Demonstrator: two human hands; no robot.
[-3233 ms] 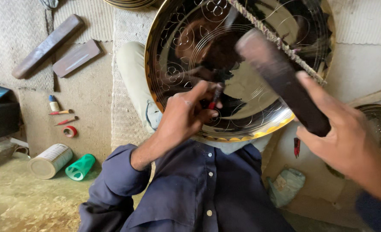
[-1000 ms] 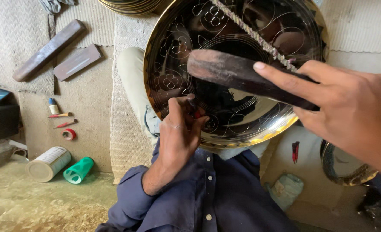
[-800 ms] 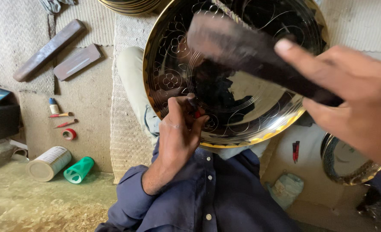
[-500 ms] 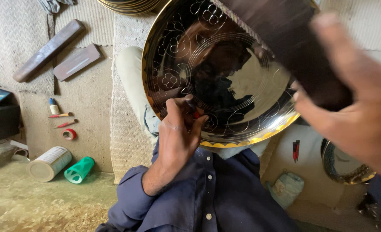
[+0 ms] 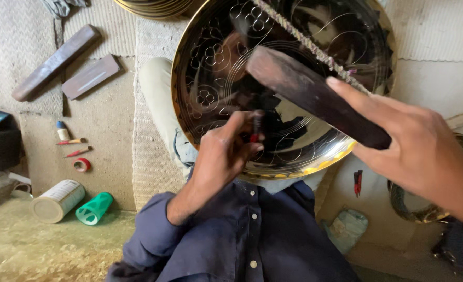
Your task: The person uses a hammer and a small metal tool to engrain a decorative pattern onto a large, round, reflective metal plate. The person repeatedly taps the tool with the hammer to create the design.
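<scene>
Brass is gleaming across the tray (image 5: 210,68), a big round engraved dish that is leaning tilted over the person's lap, its lower rim resting just above the blue shirt (image 5: 242,235). The left hand (image 5: 223,154) is pressing against the tray's lower face, its grip closed tight around a small red-handled chisel (image 5: 254,133) whose tip is touching the metal. The right hand (image 5: 414,151) is hovering above the tray, its grip wrapped around the near end of a dark wooden mallet (image 5: 315,96), which is slanting up and left over the dish. A twisted cord (image 5: 315,47) is running diagonally across the tray's upper part.

On the floor to the left, two flat dark bars (image 5: 59,60) are lying side by side. Nearer the person, a white can (image 5: 58,200) and a green cup (image 5: 94,208) are lying on their sides, touching. A red tape roll (image 5: 81,164) is sitting just above them, near some small pens (image 5: 72,141).
</scene>
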